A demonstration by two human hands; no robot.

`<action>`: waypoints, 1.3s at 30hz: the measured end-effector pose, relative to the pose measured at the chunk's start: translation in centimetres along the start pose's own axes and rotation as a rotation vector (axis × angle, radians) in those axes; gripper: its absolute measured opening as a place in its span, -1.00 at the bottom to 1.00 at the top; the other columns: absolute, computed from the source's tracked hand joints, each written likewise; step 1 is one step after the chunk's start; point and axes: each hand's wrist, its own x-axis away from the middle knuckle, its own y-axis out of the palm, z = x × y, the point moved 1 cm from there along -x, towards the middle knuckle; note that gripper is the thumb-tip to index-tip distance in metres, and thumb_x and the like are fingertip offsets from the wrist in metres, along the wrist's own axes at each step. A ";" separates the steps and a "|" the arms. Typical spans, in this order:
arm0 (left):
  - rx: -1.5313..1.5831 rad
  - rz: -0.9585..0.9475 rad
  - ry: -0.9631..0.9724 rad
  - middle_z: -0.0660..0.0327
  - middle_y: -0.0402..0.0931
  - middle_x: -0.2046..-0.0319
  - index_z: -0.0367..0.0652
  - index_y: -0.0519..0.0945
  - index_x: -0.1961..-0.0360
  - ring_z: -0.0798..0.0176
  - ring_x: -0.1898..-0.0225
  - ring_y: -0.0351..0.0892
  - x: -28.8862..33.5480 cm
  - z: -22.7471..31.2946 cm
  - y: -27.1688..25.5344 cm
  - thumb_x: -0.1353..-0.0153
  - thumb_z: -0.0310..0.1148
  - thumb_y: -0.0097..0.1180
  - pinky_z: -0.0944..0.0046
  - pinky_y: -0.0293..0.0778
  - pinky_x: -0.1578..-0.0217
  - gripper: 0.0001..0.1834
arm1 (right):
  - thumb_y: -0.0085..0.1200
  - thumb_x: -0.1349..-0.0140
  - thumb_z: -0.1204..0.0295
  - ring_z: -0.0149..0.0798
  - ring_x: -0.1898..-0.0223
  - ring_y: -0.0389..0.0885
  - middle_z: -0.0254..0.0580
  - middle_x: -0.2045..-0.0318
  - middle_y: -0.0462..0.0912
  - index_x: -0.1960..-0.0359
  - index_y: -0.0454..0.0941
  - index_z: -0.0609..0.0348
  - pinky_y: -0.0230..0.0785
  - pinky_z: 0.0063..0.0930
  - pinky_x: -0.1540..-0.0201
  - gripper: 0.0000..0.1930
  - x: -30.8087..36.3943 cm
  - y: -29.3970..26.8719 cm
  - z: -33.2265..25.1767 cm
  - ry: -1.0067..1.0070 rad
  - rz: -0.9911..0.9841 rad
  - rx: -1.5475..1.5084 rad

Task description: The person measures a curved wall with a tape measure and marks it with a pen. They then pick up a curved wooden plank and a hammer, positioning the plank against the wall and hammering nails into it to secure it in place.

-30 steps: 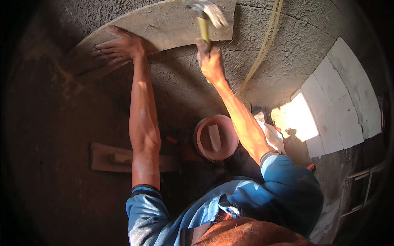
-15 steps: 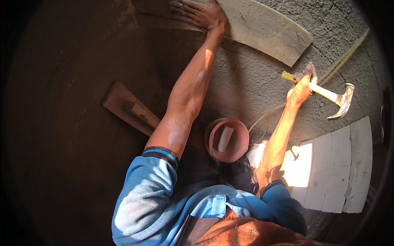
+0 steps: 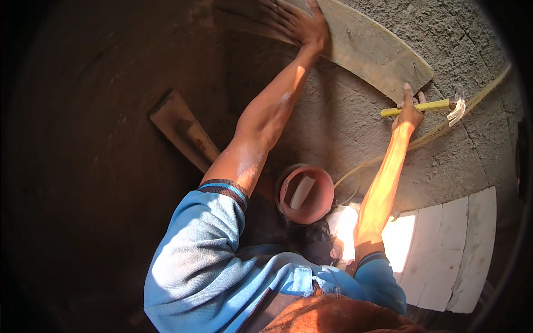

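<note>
My left hand [image 3: 304,28] lies flat with spread fingers on a long wooden board [image 3: 377,53], which rests against a rough grey cement surface. Its fingertips reach into deep shade. Near the board's right end, my right hand [image 3: 410,115] grips a claw hammer [image 3: 436,105] by its yellow handle. The hammer's metal head points right and is blurred by motion. The thumb of that hand is up by the board's lower right corner; whether it touches the wood I cannot tell.
Between my arms stands a reddish bucket [image 3: 324,210] with a white piece [image 3: 302,192] inside. A wooden piece with a raised block [image 3: 175,119] lies left in shade. A yellowish strip [image 3: 486,94] runs along the right. White slabs [image 3: 452,250] sit at lower right.
My right hand has brought the hammer up to the board's right end, its head turning from hanging down to pointing right. My left hand stays flat on the board. The view has shifted slightly.
</note>
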 end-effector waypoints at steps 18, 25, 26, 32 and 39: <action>0.454 -0.309 0.208 -0.38 -0.03 -0.35 -0.39 0.10 -0.39 -0.40 -0.38 -0.03 -3.8 -5.4 -1.0 -0.19 0.25 0.09 -0.25 0.00 -0.32 0.03 | 0.43 -0.10 0.27 -0.60 0.71 0.18 -0.39 0.48 0.47 -0.14 0.34 0.34 0.08 -0.65 0.67 -0.33 -0.5 -0.8 -2.4 0.145 -0.052 0.032; 0.422 -0.386 0.242 -0.41 -0.04 -0.38 -0.35 -0.04 -0.46 -0.43 -0.39 0.00 -3.8 -6.2 -0.4 -0.19 0.32 0.00 -0.20 0.01 -0.35 0.11 | 0.43 -0.11 0.24 -0.63 0.72 0.16 -0.38 0.49 0.49 0.01 0.42 0.29 0.04 -0.65 0.69 -0.45 -0.3 -1.4 -1.6 0.180 -0.056 0.019; 0.407 -0.409 0.235 -0.41 -0.06 -0.39 -0.36 -0.06 -0.46 -0.42 -0.41 -0.04 -4.0 -6.2 -0.4 -0.21 0.33 -0.03 -0.18 -0.02 -0.37 0.12 | 0.43 -0.12 0.25 -0.63 0.73 0.16 -0.39 0.50 0.48 0.05 0.44 0.27 0.04 -0.64 0.69 -0.49 -0.5 -1.4 -1.6 0.185 -0.051 -0.001; 0.502 -0.486 0.264 -0.41 -0.15 -0.42 -0.40 -0.10 -0.47 -0.40 -0.46 -0.17 -4.6 -5.8 -0.5 -0.23 0.36 -0.11 -0.12 -0.13 -0.43 0.13 | 0.40 -0.16 0.28 -0.59 0.73 0.18 -0.43 0.50 0.51 0.15 0.46 0.17 0.08 -0.62 0.67 -0.61 -2.1 -2.6 -1.2 0.268 -0.161 -0.062; 0.446 -0.504 0.245 -0.38 -0.20 -0.44 -0.27 -0.14 -0.50 -0.44 -0.44 -0.13 -4.7 -5.7 -0.9 -0.19 0.42 -0.10 -0.23 -0.04 -0.37 0.16 | 0.37 -0.19 0.27 -0.60 0.75 0.18 -0.50 0.60 0.39 0.18 0.46 0.12 0.06 -0.62 0.68 -0.66 -1.7 -2.3 -1.8 0.285 -0.182 -0.120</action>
